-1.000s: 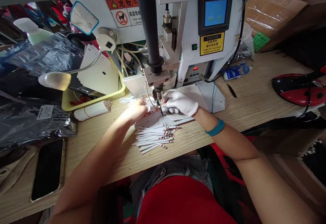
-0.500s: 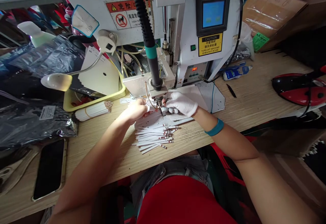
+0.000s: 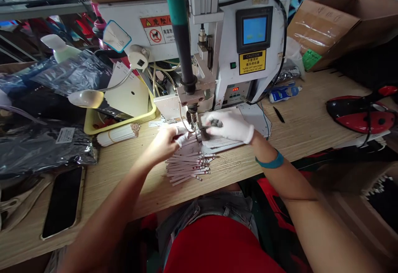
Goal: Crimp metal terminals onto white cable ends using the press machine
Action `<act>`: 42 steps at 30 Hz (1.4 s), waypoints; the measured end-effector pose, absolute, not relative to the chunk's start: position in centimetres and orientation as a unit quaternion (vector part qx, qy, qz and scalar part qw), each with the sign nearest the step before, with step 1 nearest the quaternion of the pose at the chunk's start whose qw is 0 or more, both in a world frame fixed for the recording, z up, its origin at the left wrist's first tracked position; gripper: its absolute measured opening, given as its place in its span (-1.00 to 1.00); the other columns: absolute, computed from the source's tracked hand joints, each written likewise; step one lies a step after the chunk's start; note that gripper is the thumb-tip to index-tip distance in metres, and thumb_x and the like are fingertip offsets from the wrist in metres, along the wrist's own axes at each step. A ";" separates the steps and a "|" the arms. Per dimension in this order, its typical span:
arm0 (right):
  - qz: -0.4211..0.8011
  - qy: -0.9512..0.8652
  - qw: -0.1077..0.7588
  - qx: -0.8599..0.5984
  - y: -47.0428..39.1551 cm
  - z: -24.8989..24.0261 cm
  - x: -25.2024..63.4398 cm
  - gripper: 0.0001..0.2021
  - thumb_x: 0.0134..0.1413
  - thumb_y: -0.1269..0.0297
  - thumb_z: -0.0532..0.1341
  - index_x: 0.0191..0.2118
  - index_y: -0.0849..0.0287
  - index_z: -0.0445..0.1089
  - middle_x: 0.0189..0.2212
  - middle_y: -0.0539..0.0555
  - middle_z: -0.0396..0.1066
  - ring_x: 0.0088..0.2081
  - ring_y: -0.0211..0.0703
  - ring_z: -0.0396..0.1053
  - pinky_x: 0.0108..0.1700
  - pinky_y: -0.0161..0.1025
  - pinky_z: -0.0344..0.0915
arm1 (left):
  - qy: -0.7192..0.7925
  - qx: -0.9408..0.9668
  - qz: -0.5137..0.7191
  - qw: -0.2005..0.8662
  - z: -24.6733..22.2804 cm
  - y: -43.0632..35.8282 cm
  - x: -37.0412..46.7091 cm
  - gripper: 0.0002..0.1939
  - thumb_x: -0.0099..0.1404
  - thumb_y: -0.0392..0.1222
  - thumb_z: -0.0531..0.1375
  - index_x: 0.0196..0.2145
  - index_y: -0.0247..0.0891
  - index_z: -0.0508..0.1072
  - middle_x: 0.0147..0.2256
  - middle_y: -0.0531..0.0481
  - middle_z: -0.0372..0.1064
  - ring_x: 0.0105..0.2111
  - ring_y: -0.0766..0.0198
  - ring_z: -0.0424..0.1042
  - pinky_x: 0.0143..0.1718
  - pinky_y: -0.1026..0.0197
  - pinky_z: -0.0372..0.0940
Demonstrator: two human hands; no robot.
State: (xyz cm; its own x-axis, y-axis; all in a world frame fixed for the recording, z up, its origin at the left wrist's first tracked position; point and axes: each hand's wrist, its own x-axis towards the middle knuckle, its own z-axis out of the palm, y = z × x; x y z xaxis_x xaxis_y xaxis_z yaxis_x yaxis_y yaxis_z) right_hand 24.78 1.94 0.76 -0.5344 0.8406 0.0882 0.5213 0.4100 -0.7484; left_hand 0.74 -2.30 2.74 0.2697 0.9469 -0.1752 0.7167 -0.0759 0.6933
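My left hand, with white covers on some fingertips, is closed in a pinch just left of the soldering tip. What it pinches is too small to make out. My right hand, in a white glove, is smeared by motion to the right of the tip. Its fingers look partly bent, with a dark grey patch near them; whether they hold anything is unclear. Below both hands lies a fanned pile of thin white strips with reddish marks at their right ends. The soldering handle stands above, mounted on the machine.
The white soldering machine with its blue screen fills the back. At left are a yellow basket, a banded bundle of strips, a lamp and a phone. A red-black iron-shaped object stands at right.
My right hand has drawn away from the soldering tip to the right. My left hand stays near the tip, slightly lower. The machine's tool head sits higher above the work, and the view has shifted.
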 end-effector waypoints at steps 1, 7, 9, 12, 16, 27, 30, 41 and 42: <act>0.294 -0.833 0.207 -0.420 1.4 0.9 25.3 -0.74 -0.01 0.13 0.32 -0.21 0.13 0.45 -0.27 0.05 0.46 -0.28 -0.13 0.37 -0.30 -0.24 0.24 | 0.555 0.755 0.147 0.316 2.5 -3.5 0.8 -0.73 0.28 -0.09 0.08 -0.40 -0.29 0.48 -0.44 -0.01 0.36 -0.44 0.29 0.31 -0.41 0.26 0.21; 0.027 -0.893 0.134 -0.429 -2.9 -1.3 26.1 -0.74 0.15 0.12 0.21 -0.13 0.14 0.48 -0.15 0.15 0.44 -0.17 -0.04 0.35 -0.30 -0.21 0.17 | 0.470 0.864 0.162 0.087 -2.6 -11.4 1.4 -0.40 0.25 0.07 0.18 0.18 -0.22 0.25 0.18 -0.25 0.18 0.18 -0.04 0.16 0.17 -0.08 0.13; -0.041 -0.900 0.143 -0.411 -3.8 -2.2 26.1 -0.78 0.25 0.22 0.10 -0.21 0.14 0.48 -0.24 0.13 0.45 -0.17 -0.05 0.34 -0.28 -0.20 0.16 | 0.471 0.864 0.172 0.045 -4.3 -13.1 1.5 -0.27 0.24 0.09 0.18 0.26 -0.27 0.11 0.24 -0.29 0.11 0.25 -0.06 0.05 0.24 -0.12 0.03; -0.110 -0.884 0.194 -0.412 -4.2 -2.5 27.2 -0.73 0.28 0.30 0.03 -0.27 0.15 0.48 -0.31 0.11 0.46 -0.23 -0.08 0.33 -0.25 -0.18 0.16 | 0.482 0.857 0.183 0.017 -5.5 -14.3 1.4 -0.37 0.30 0.02 0.14 0.24 -0.27 0.14 0.20 -0.25 0.19 0.22 -0.01 0.12 0.23 -0.09 0.06; -0.148 -0.809 0.308 -0.478 -3.3 -0.3 30.8 -0.76 0.24 0.30 0.07 -0.29 0.15 0.49 -0.29 0.11 0.48 -0.25 -0.07 0.36 -0.20 -0.19 0.21 | 0.488 0.855 0.178 0.008 -5.4 -14.3 1.1 -0.50 0.30 -0.05 0.15 0.15 -0.28 0.29 0.08 -0.21 0.34 0.08 0.02 0.27 0.10 -0.01 0.20; -0.173 -0.735 0.331 -0.566 -0.4 7.2 38.2 -0.73 0.22 0.32 0.03 -0.20 0.20 0.48 -0.24 0.18 0.51 -0.20 0.04 0.42 -0.20 -0.12 0.28 | 0.508 0.849 0.145 0.005 -5.4 -12.3 2.8 -0.67 0.30 -0.18 0.13 0.00 -0.29 0.38 -0.18 -0.21 0.41 -0.14 0.01 0.34 -0.07 0.00 0.29; -0.166 -0.747 0.316 -0.561 -0.3 9.0 36.8 -0.71 0.27 0.31 -0.01 -0.18 0.19 0.46 -0.26 0.17 0.51 -0.23 0.01 0.42 -0.22 -0.13 0.27 | 0.500 0.858 0.114 0.033 -4.2 -12.3 2.9 -0.64 0.21 -0.33 0.12 -0.01 -0.26 0.38 -0.14 -0.19 0.38 -0.12 0.05 0.33 -0.04 0.03 0.28; -0.186 -0.852 0.239 -0.426 -10.3 3.0 31.9 -0.74 0.24 0.50 0.04 -0.16 0.14 0.45 -0.23 0.11 0.51 -0.14 -0.08 0.43 -0.13 -0.20 0.30 | 0.523 0.847 0.051 0.080 -3.3 -12.2 3.5 -0.71 0.10 -0.52 0.01 -0.29 -0.28 0.39 -0.28 -0.16 0.37 -0.23 0.07 0.35 -0.13 0.04 0.29; -0.189 -0.845 0.251 -0.432 -10.1 2.8 31.8 -0.74 0.24 0.50 0.05 -0.16 0.14 0.46 -0.22 0.11 0.52 -0.14 -0.07 0.43 -0.12 -0.20 0.31 | 0.525 0.846 0.044 0.085 -3.2 -12.1 3.6 -0.74 0.10 -0.51 0.02 -0.31 -0.28 0.39 -0.28 -0.16 0.37 -0.22 0.08 0.36 -0.13 0.04 0.29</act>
State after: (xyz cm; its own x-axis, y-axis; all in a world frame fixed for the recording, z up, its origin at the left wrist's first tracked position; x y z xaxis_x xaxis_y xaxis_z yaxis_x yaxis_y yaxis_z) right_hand 31.81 -10.07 2.85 -0.5010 0.6357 0.5873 0.8255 0.5547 0.1038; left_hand 3.62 -12.15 -3.17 0.4446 0.8956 -0.0156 0.8808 -0.4339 0.1895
